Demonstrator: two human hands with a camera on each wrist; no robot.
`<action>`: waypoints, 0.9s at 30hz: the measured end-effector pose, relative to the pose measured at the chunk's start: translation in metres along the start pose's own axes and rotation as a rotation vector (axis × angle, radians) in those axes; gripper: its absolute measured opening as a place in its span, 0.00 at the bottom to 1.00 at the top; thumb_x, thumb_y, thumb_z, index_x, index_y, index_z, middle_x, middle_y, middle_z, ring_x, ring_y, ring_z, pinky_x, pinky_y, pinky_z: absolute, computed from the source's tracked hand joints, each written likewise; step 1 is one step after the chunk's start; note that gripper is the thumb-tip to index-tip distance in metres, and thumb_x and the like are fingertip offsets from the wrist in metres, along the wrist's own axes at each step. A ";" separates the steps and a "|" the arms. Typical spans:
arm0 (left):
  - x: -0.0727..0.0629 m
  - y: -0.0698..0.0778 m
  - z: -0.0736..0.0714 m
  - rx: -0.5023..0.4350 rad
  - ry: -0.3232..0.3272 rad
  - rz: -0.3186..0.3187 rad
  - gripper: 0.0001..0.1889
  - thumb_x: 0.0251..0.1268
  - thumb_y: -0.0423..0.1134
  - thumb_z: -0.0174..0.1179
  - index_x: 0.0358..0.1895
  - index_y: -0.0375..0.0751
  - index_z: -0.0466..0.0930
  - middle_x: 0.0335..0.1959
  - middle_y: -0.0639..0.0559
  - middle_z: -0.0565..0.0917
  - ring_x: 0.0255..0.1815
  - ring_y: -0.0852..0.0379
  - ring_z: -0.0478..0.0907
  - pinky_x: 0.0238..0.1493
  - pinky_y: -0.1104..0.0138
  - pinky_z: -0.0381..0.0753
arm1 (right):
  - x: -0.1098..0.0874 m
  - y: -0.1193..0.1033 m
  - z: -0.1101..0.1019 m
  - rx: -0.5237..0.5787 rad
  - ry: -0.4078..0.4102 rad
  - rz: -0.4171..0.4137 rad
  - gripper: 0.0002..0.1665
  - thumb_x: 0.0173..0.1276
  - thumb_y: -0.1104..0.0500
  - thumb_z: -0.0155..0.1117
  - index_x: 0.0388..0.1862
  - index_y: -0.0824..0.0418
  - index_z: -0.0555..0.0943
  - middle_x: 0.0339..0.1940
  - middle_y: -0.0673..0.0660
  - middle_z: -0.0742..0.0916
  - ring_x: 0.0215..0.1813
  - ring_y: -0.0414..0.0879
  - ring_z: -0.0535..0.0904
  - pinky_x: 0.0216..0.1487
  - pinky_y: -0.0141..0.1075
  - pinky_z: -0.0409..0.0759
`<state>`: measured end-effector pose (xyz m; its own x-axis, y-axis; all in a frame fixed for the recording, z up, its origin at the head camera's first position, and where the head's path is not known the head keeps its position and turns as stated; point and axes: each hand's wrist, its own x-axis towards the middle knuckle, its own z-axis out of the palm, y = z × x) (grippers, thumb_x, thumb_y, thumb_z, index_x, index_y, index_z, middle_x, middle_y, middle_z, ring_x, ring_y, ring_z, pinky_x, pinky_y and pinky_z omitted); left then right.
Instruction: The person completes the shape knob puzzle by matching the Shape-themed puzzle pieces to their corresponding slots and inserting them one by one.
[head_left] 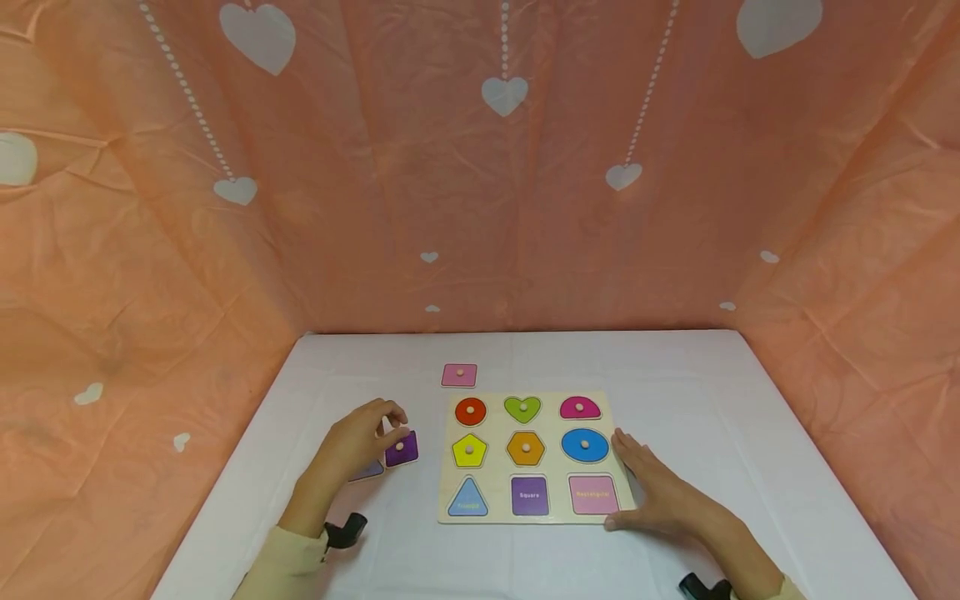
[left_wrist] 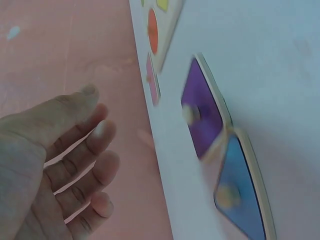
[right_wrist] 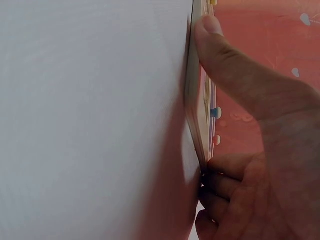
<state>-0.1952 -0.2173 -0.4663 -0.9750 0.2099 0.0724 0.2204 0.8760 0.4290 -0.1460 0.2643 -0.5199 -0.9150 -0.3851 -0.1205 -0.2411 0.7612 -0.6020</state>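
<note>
Square (head_left: 406, 452) lies left of the board (head_left: 499, 479); fetching it seems my step. Left hand (head_left: 356, 442), fingers loose and empty, must pinch its knob (left_wrist: 190, 114); right hand (head_left: 662, 498) spreads against the board.

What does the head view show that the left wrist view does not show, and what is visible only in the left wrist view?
Only the head view: the right hand at the edge of the board, the orange hexagon, the blue oval and the recess labelled "Square".

Only the left wrist view: the palm side of the left hand, and the knob on the blue piece.

Both: the left hand itself, the purple piece, the blue piece, the loose pink piece, the red circle and at least part of the board.
</note>
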 end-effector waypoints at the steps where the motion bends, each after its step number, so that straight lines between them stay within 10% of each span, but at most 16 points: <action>1: -0.002 -0.004 -0.002 -0.002 -0.001 0.002 0.08 0.71 0.42 0.74 0.47 0.49 0.86 0.40 0.59 0.84 0.38 0.59 0.76 0.36 0.65 0.77 | 0.000 0.000 0.000 -0.001 0.000 -0.001 0.80 0.49 0.33 0.88 0.86 0.70 0.55 0.87 0.71 0.60 0.85 0.77 0.50 0.79 0.68 0.57; 27: -0.029 -0.061 -0.010 -0.032 -0.022 0.028 0.07 0.70 0.38 0.73 0.45 0.45 0.86 0.40 0.56 0.84 0.38 0.57 0.77 0.38 0.60 0.77 | 0.002 0.002 0.002 -0.017 0.000 -0.001 0.80 0.49 0.32 0.87 0.87 0.70 0.54 0.87 0.70 0.59 0.85 0.76 0.51 0.79 0.67 0.56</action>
<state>-0.1803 -0.2811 -0.4850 -0.9677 0.2436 0.0650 0.2459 0.8553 0.4561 -0.1476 0.2641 -0.5225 -0.9148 -0.3859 -0.1193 -0.2479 0.7696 -0.5885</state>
